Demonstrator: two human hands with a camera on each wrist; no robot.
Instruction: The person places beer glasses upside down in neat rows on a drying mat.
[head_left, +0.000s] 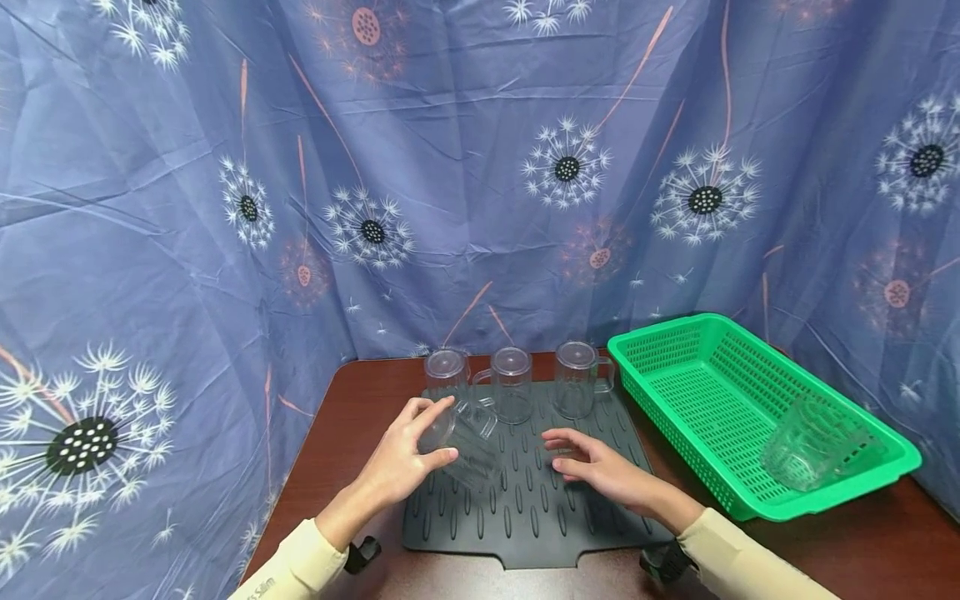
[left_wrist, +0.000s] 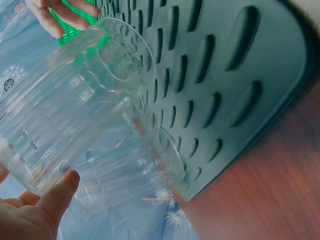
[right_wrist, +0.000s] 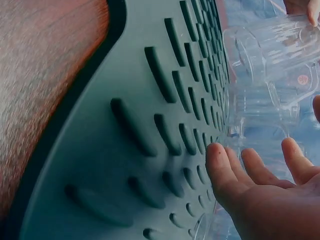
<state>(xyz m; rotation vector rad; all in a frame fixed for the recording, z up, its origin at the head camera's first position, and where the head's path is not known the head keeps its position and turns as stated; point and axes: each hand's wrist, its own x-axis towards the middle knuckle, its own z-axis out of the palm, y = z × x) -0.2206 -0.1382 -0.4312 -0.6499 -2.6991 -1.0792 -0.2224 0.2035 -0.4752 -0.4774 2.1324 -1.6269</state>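
My left hand (head_left: 408, 457) grips a clear glass mug (head_left: 474, 457) by its base end, fingers and thumb on either side. Tilted, the mug has its open rim pointing down toward the dark drying mat (head_left: 525, 527) and its handle out to the side. In the left wrist view the thumb (left_wrist: 61, 195) presses near the base of this mug (left_wrist: 75, 105). My right hand (head_left: 600, 473) hovers over the right part of the mat with loosely bent fingers and holds nothing. Its fingers (right_wrist: 220, 160) show apart in the right wrist view.
Along the mat's back edge, three clear mugs stand upside down: a left one (head_left: 446, 367), a middle one (head_left: 512, 387) and a right one (head_left: 576, 383). A green basket (head_left: 660, 425) on the right holds clear glassware (head_left: 806, 450). A patterned curtain (head_left: 465, 208) hangs behind the table.
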